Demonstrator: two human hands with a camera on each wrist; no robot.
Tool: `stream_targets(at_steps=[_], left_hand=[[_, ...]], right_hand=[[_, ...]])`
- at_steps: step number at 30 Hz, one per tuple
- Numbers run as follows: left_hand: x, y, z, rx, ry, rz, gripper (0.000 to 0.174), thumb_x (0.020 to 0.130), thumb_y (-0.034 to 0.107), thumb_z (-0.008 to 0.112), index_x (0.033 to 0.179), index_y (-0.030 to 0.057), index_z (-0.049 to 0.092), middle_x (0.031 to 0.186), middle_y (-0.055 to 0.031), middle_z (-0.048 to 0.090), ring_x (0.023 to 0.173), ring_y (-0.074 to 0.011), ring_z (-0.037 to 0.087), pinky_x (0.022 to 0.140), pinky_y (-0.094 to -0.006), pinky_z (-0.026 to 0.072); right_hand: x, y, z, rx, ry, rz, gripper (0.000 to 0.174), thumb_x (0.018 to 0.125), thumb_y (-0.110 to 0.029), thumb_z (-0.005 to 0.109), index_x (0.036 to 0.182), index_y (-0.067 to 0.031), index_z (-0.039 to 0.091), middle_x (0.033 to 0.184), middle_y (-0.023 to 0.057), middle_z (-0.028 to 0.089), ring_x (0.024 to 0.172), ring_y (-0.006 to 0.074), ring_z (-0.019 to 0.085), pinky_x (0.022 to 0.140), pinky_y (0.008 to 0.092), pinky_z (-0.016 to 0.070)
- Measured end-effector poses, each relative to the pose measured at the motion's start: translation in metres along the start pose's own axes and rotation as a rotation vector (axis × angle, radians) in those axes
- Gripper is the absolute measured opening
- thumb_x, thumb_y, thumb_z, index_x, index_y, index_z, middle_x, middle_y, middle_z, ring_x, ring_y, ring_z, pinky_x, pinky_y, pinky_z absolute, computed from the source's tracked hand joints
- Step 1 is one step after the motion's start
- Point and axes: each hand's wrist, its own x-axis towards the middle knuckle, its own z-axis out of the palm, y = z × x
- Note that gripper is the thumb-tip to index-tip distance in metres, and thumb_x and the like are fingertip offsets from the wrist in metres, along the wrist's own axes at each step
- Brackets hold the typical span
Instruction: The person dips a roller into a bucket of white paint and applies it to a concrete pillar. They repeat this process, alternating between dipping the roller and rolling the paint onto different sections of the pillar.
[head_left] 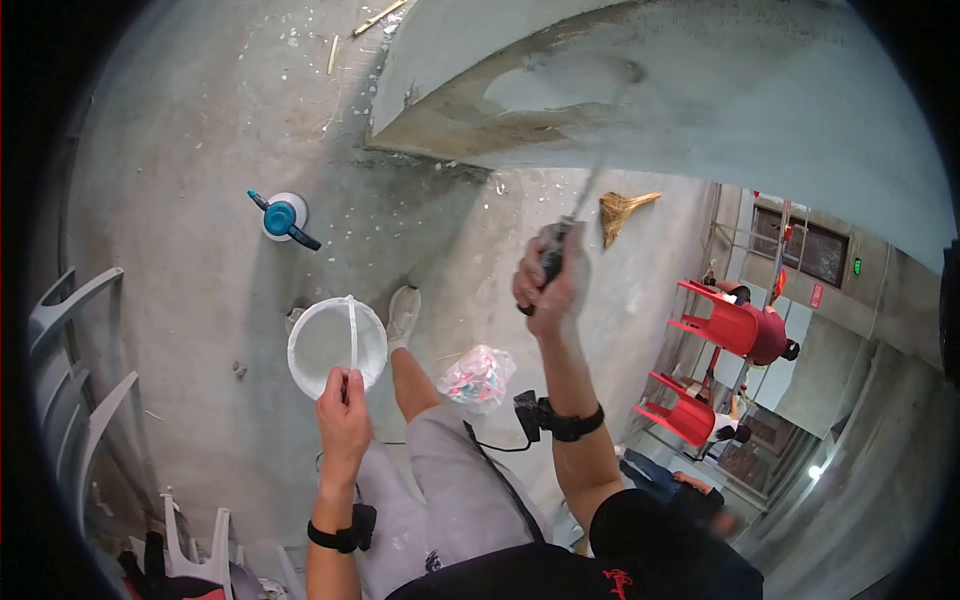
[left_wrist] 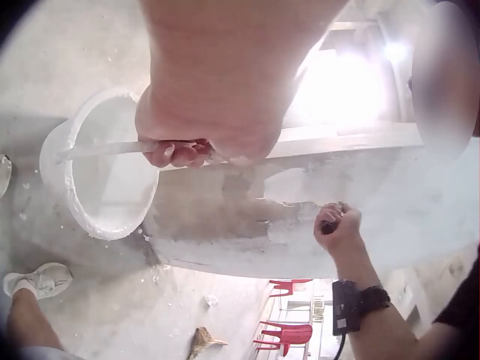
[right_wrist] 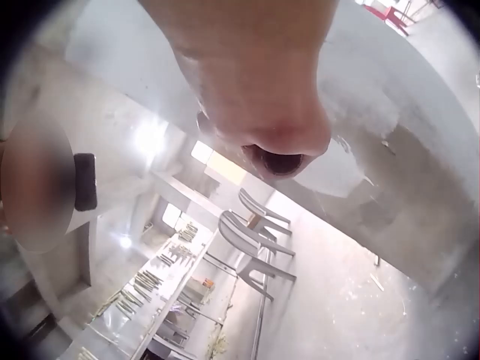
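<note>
My left hand [head_left: 343,425] grips the white strap-like handle [head_left: 352,335] of a white bucket [head_left: 373,318]. In the left wrist view the fingers curl round that handle [left_wrist: 109,148], which spans the open mouth of the bucket [left_wrist: 105,225]. My right hand [head_left: 552,275] is raised and curled round a tool with a dark handle [head_left: 552,258] and a thin, motion-blurred metal part. The tool reaches up toward a big grey plastered surface [head_left: 740,100] with a brownish patch and a paler smear. In the right wrist view only the dark handle end [right_wrist: 281,162] shows below the hand.
A blue-topped white container [head_left: 283,215] stands on the floor ahead. Near my leg lies a clear plastic bag [head_left: 478,378]; a straw broom head [head_left: 622,213] lies beyond. Grey chairs [head_left: 95,300] line the left. People sit on red chairs [head_left: 720,320] at right.
</note>
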Motion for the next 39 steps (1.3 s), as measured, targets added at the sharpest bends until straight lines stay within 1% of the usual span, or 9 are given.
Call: stream_targets(at_steps=[2,5,9,12,19,25,30,32,39], left_hand=[[-0.001,0.003,0.002,0.01,-0.006,-0.005,0.022,0.096,0.015,0.051,0.082,-0.0023,0.049,0.057,-0.0073,0.04,0.055,-0.0119,0.033,0.049,-0.0321,0.0297],[0.009,0.004,0.001,0.026,-0.023,0.005,0.022,0.096,0.014,0.051,0.082,-0.0022,0.049,0.058,-0.0076,0.041,0.054,-0.0122,0.033,0.05,-0.0319,0.0303],[0.005,0.008,0.002,0.024,-0.017,0.023,0.022,0.096,0.014,0.051,0.082,-0.0019,0.049,0.058,-0.0082,0.041,0.054,-0.0129,0.034,0.05,-0.0317,0.0309],[0.004,0.005,0.005,0.01,-0.033,0.025,0.022,0.096,0.014,0.051,0.082,-0.0016,0.049,0.058,-0.0089,0.042,0.054,-0.0136,0.034,0.05,-0.0316,0.0317],[-0.002,-0.013,0.008,0.034,-0.037,-0.017,0.022,0.096,0.015,0.051,0.083,-0.0017,0.05,0.058,-0.0089,0.043,0.054,-0.0133,0.035,0.051,-0.0314,0.0325],[-0.005,-0.012,0.009,0.052,-0.027,-0.037,0.022,0.096,0.016,0.052,0.083,-0.0016,0.051,0.058,-0.0082,0.043,0.054,-0.0125,0.036,0.05,-0.0315,0.0322],[-0.005,-0.01,0.012,0.012,0.0,0.028,0.022,0.096,0.017,0.052,0.082,-0.0009,0.051,0.058,-0.0091,0.043,0.053,-0.0132,0.036,0.049,-0.0317,0.0312],[-0.004,-0.007,0.011,0.073,-0.035,-0.01,0.021,0.095,0.017,0.053,0.082,0.0,0.052,0.059,-0.0104,0.047,0.053,-0.0182,0.04,0.052,-0.0343,0.0335],[-0.002,-0.016,0.015,0.169,-0.024,0.026,0.02,0.092,0.018,0.054,0.081,0.0015,0.055,0.063,-0.0119,0.054,0.06,-0.0288,0.049,0.06,-0.04,0.0371]], right_hand=[[-0.005,-0.021,-0.003,0.015,-0.019,-0.071,0.047,0.098,-0.057,0.036,0.085,-0.012,0.045,0.053,-0.0016,0.032,0.033,0.0079,0.023,0.03,0.0237,0.0229],[0.002,-0.026,0.0,0.081,-0.069,-0.092,0.05,0.097,-0.058,0.036,0.084,-0.0105,0.046,0.052,-0.0001,0.034,0.033,0.0091,0.026,0.031,0.0251,0.0224],[0.013,0.015,0.001,0.067,-0.088,0.056,0.05,0.096,-0.058,0.038,0.084,-0.0107,0.045,0.052,-0.0001,0.035,0.034,0.0095,0.028,0.032,0.0257,0.0239],[0.026,0.053,-0.002,0.005,-0.028,0.221,0.043,0.098,-0.05,0.042,0.083,-0.0105,0.044,0.051,-0.0006,0.035,0.034,0.01,0.029,0.032,0.0264,0.0243],[0.057,0.108,-0.008,-0.177,0.01,0.277,0.044,0.098,-0.053,0.041,0.084,-0.0111,0.044,0.053,-0.001,0.036,0.035,0.0094,0.028,0.032,0.0265,0.024],[0.019,0.062,0.015,-0.023,0.006,0.267,0.047,0.097,-0.056,0.04,0.084,-0.0113,0.044,0.052,-0.0015,0.034,0.034,0.0091,0.028,0.032,0.0263,0.0235],[-0.015,-0.012,0.041,0.01,-0.056,0.017,0.049,0.097,-0.059,0.037,0.084,-0.0119,0.044,0.051,-0.0012,0.032,0.032,0.0094,0.025,0.03,0.0253,0.0217],[-0.022,-0.029,0.048,0.017,-0.05,-0.082,0.049,0.097,-0.058,0.035,0.084,-0.0118,0.043,0.051,-0.0006,0.033,0.033,0.0094,0.023,0.03,0.0256,0.0221],[-0.013,0.001,0.073,-0.052,-0.027,-0.067,0.048,0.098,-0.058,0.035,0.085,-0.0121,0.042,0.051,-0.0012,0.034,0.034,0.0085,0.027,0.032,0.0252,0.0225]])
